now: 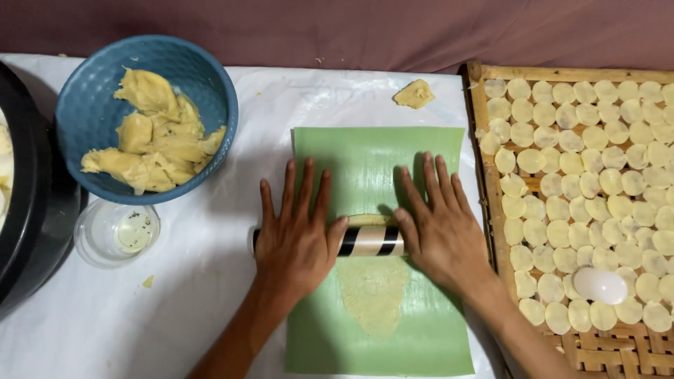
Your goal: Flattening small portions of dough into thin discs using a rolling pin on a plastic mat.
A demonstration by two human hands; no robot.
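Green plastic sheet (372, 165) lies mid-frame with flattened dough (372, 295) on its lower half. Left hand (296, 235) and right hand (439, 228) press flat, fingers spread, on a striped rolling pin (371, 241) across the dough's upper end. Blue bowl of dough (84, 112) sits upper left; a woven tray (484, 161) of discs fills the right.

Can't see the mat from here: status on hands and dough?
Left hand and right hand flat on striped roller. Dough thin on green sheet. Nothing blocking.
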